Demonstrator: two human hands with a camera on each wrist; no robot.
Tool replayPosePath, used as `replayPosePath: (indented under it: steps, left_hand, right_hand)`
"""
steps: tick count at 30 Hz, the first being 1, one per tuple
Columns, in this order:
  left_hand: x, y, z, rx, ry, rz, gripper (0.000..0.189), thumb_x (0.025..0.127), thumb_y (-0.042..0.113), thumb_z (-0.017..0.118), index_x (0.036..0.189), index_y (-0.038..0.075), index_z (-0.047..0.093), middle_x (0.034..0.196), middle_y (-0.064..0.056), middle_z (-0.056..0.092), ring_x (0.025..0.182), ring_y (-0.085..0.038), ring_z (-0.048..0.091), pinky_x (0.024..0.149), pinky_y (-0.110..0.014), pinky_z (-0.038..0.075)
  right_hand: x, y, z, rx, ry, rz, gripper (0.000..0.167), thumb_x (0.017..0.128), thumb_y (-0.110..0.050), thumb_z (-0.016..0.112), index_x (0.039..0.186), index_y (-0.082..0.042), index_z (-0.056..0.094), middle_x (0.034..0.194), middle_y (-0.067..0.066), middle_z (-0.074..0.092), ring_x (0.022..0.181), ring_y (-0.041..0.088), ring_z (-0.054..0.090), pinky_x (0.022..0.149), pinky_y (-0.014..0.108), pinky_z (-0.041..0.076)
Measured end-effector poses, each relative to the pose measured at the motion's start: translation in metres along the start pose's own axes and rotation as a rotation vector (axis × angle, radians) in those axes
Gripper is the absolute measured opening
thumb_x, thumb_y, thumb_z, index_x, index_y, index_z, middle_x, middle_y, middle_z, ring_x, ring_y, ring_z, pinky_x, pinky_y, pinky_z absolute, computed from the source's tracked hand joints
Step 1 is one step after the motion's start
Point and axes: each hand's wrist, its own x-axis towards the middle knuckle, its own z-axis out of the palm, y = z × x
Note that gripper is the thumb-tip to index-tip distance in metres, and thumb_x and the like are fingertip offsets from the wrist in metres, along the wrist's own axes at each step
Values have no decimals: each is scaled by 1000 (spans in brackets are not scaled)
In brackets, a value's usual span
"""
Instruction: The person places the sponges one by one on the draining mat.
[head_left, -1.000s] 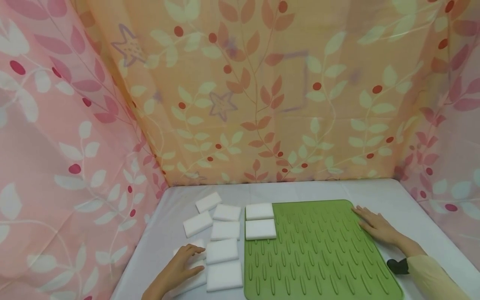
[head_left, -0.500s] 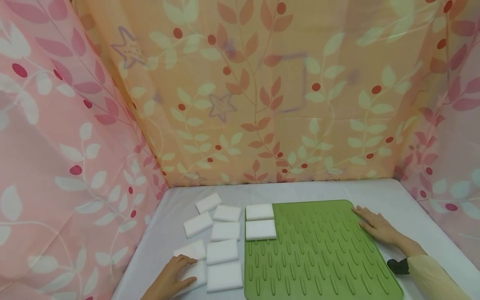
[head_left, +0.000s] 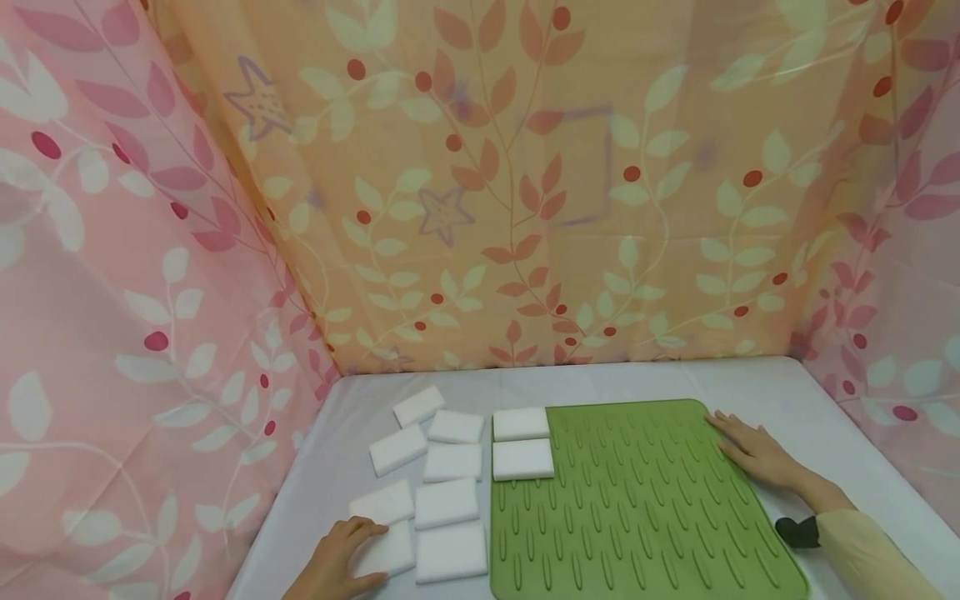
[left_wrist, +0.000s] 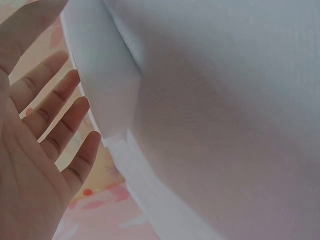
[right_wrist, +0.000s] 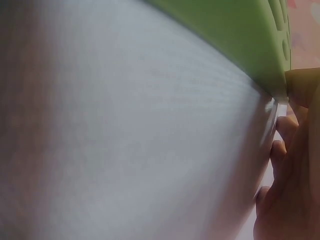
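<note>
While the fingers of the left hand (head_left: 336,557) reach out loosely, thumb parted from the rest, around a smooth white rectangular block (head_left: 392,548), whether they press on it I cannot tell; seven similar blocks (head_left: 452,552) lie flat to the right of and beyond those fingertips on the white cloth-covered bench (head_left: 585,379). Farther right of them, a round-cornered green mat (head_left: 637,525) with raised oblong ridges carries two slabs (head_left: 522,460) at its far left corner, and the extended fingers of the right hand (head_left: 759,456) rest at its right edge, gripping nothing.
</note>
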Motion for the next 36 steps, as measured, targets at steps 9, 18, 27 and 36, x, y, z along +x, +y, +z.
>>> replayPosePath:
  steps: [9,18,27,36]
  left_hand:
    - [-1,-3,2,-57,-58,-19,61,67,45,79,116,14,60,105,5,52,89,-14,46,65,-30,39]
    - [3,2,-1,-55,-163,-160,66,63,46,80,117,15,58,103,6,51,87,-15,43,67,-34,34]
    - [-2,2,-3,-60,-130,-157,65,61,45,82,114,15,59,100,8,47,87,-13,40,68,-30,29]
    - [1,2,-9,-124,-97,-107,61,62,37,83,111,15,55,101,7,44,85,-8,38,64,-27,32]
  right_hand:
    - [0,-7,-4,5,-15,6,51,94,-18,52,141,-5,37,136,36,36,128,55,24,93,74,11]
    - [0,-5,-2,17,-20,10,50,95,-20,51,140,-3,37,137,35,34,128,55,24,94,73,8]
    - [0,-7,-5,4,-11,9,51,94,-19,52,141,-6,37,135,35,36,129,53,25,93,73,12]
    - [0,-6,-4,6,-17,15,51,94,-19,52,141,-5,36,136,35,36,129,54,24,93,73,11]
